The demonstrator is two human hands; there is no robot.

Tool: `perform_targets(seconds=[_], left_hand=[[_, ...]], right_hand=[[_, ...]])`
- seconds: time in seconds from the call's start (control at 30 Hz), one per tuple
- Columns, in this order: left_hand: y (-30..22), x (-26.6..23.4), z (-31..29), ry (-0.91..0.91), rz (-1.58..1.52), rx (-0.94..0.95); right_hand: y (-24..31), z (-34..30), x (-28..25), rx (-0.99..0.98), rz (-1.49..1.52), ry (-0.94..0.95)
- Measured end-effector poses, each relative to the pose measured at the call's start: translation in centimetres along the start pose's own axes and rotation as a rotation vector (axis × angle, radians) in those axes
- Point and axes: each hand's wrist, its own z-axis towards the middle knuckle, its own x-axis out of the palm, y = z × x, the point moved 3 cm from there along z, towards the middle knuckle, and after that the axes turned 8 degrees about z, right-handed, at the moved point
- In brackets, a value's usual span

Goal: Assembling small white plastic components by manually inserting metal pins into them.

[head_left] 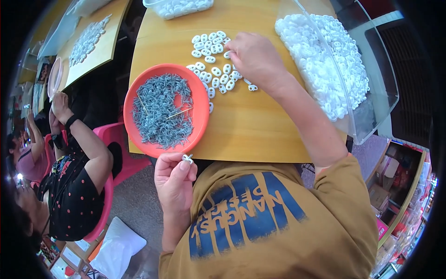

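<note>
My left hand (175, 181) is closed just below the red plate's near rim. Its thumb and fingers pinch a small white plastic piece (187, 158) with a grey screw standing in it. My right hand (253, 56) reaches over the table, its fingers closed at the far right of a spread of white oval pieces with two holes (216, 49). One such white piece (228, 54) shows at the tips of its thumb and index finger. Many small grey screws (160, 109) fill the red plate (201, 114), with thin pale sticks (179, 113) lying on them.
At the right stands a clear plastic bin (357, 132) heaped with white pieces. Another clear tub (160, 10) of them is at the far edge of the wooden table (260, 139). On the left a co-worker (76, 186) sits on a pink chair (118, 156) at another table.
</note>
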Motion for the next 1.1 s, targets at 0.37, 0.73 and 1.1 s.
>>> perform_targets(seconds=[0.37,0.73,1.1], left_hand=[[-0.7,1.2,0.8,0.089,0.041,-0.004],[-3.1,3.9,0.8,0.19,-0.026,0.019],[-2.6,4.2,0.1,0.18,-0.038,0.009]], right_hand=[[1.2,0.0,0.6,-0.043,-0.088,-0.045],[6.9,-6.6,-3.5,0.578,1.369,0.267],[9.9,-8.8,-4.1,0.746,1.891,0.318]])
